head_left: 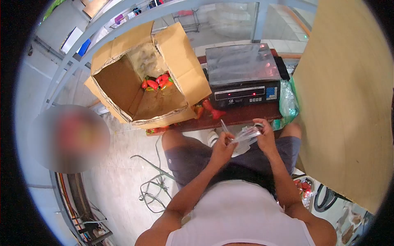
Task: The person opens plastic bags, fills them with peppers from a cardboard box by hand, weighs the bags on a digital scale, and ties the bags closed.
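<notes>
Between my two hands, above my lap, a clear plastic bag [245, 134] is stretched. My left hand [225, 146] is closed on the bag's left side, with a thin strip of plastic sticking up from it. On the other side my right hand [264, 133] pinches the bag near its edge. Just beyond them, red peppers [213, 110] lie on the dark red bench [246, 115]. Behind these stands a digital scale [244, 76] with a bare metal top and red lights on its display.
An open cardboard box [164, 110] holding several red peppers [158, 83] stands at the left. Beside the scale hangs a greenish plastic bag [288, 100]. A large cardboard sheet [349, 94] rises on the right, near a basket of peppers [304, 188]. Green strapping [158, 186] lies on the floor.
</notes>
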Tool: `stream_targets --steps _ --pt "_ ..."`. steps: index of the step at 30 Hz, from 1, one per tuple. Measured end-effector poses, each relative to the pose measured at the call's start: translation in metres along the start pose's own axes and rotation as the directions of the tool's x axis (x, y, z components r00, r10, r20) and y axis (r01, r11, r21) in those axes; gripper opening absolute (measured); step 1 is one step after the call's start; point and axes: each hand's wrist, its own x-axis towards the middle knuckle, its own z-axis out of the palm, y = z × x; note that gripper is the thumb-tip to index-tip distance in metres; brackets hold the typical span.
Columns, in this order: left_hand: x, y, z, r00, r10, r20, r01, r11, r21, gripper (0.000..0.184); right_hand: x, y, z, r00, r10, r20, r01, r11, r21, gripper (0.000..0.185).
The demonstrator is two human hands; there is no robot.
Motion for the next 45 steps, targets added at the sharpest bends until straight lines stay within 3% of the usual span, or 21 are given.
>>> stream_targets --steps 2,3,5,6,8,9,10,12,14,16,19,20,21,22,25,28,31,34,37,40,45 --pt "0.021 -0.049 0.009 0.971 0.171 -0.167 -0.147 0.978 0.150 0.015 -0.011 -0.010 0.006 0.948 0.180 0.263 -0.281 0.860 0.425 0.047" --pt "0.022 -0.046 0.007 0.985 -0.013 -0.173 -0.019 0.983 -0.183 0.016 -0.015 -0.019 0.006 0.930 0.193 0.313 -0.344 0.757 0.556 0.046" --pt "0.030 -0.040 0.000 0.941 -0.339 -0.008 0.222 0.633 -0.742 0.017 -0.018 -0.028 0.005 0.890 0.192 0.413 -0.452 0.478 0.753 0.045" --pt "0.022 -0.016 -0.004 0.926 -0.371 0.069 0.247 0.459 -0.854 0.020 -0.015 -0.008 -0.007 0.849 0.130 0.512 -0.488 0.562 0.667 0.046" --pt "0.008 -0.008 0.001 0.972 -0.202 0.122 0.227 0.665 -0.711 0.019 -0.006 0.013 -0.009 0.934 0.186 0.304 -0.169 0.982 -0.083 0.045" --pt "0.001 0.002 0.001 0.946 -0.186 0.265 0.324 0.550 -0.770 0.021 -0.001 0.021 -0.009 0.969 0.134 0.206 -0.009 0.858 -0.513 0.045" --pt "-0.007 0.013 0.001 0.900 -0.166 0.403 0.433 0.432 -0.791 0.023 0.002 0.029 -0.010 0.992 0.037 0.122 0.019 0.905 -0.426 0.043" --pt "-0.010 0.005 0.000 0.954 0.032 0.299 0.159 0.792 -0.589 0.027 0.008 0.038 -0.012 0.989 -0.135 -0.067 0.114 0.960 -0.256 0.039" --pt "-0.006 -0.008 -0.004 0.970 0.155 0.190 -0.125 0.978 -0.165 0.029 -0.004 -0.004 -0.003 0.988 0.138 0.065 -0.147 0.971 0.189 0.037" --pt "0.008 -0.014 -0.010 0.966 0.256 0.048 -0.252 0.874 0.415 0.029 -0.011 -0.010 0.001 0.929 0.212 0.303 -0.345 0.792 0.504 0.033" --pt "0.009 -0.005 -0.006 0.944 0.330 -0.013 -0.257 0.758 0.600 0.026 -0.012 -0.011 0.009 0.915 0.123 0.385 -0.382 0.575 0.724 0.033" --pt "0.007 0.002 -0.002 0.959 0.281 0.031 -0.230 0.714 0.661 0.030 -0.011 -0.012 0.007 0.940 0.057 0.338 -0.185 0.914 0.361 0.033" --pt "0.005 0.011 0.002 0.971 0.228 0.073 -0.209 0.662 0.719 0.033 -0.008 -0.014 0.003 0.945 -0.030 0.326 0.067 0.993 -0.102 0.033" --pt "0.004 0.015 0.004 0.979 0.171 0.112 -0.194 0.604 0.773 0.036 -0.007 -0.014 -0.001 0.928 -0.114 0.355 0.301 0.789 -0.535 0.034" --pt "0.002 0.014 0.005 0.893 0.320 0.318 -0.445 0.514 0.734 0.036 -0.010 -0.003 -0.002 0.942 -0.271 0.197 0.300 0.420 -0.856 0.037" --pt "0.004 0.020 0.007 0.943 0.042 0.331 -0.317 0.424 0.848 0.028 -0.012 -0.012 0.002 0.890 -0.394 0.229 0.399 0.430 -0.810 0.037" --pt "0.002 0.010 0.013 0.923 0.158 0.351 -0.383 0.468 0.796 0.018 -0.010 -0.026 0.014 0.921 -0.358 0.155 0.327 0.491 -0.808 0.036" --pt "0.004 0.018 0.009 0.896 -0.021 0.443 -0.390 0.438 0.810 0.017 0.000 -0.018 0.004 0.929 -0.286 0.233 0.342 0.429 -0.836 0.035" --pt "0.007 0.026 0.006 0.880 -0.085 0.467 -0.387 0.439 0.811 0.016 0.000 -0.025 0.001 0.818 -0.523 0.241 0.396 0.207 -0.895 0.030" --pt "0.001 0.022 0.012 0.902 0.202 0.381 -0.430 0.473 0.769 0.020 0.001 -0.022 0.003 0.906 -0.413 0.090 0.340 0.587 -0.735 0.024" --pt "0.007 0.023 0.007 0.913 0.002 0.408 -0.373 0.409 0.833 0.015 -0.001 -0.013 -0.004 0.889 -0.387 0.247 0.391 0.356 -0.849 0.022"
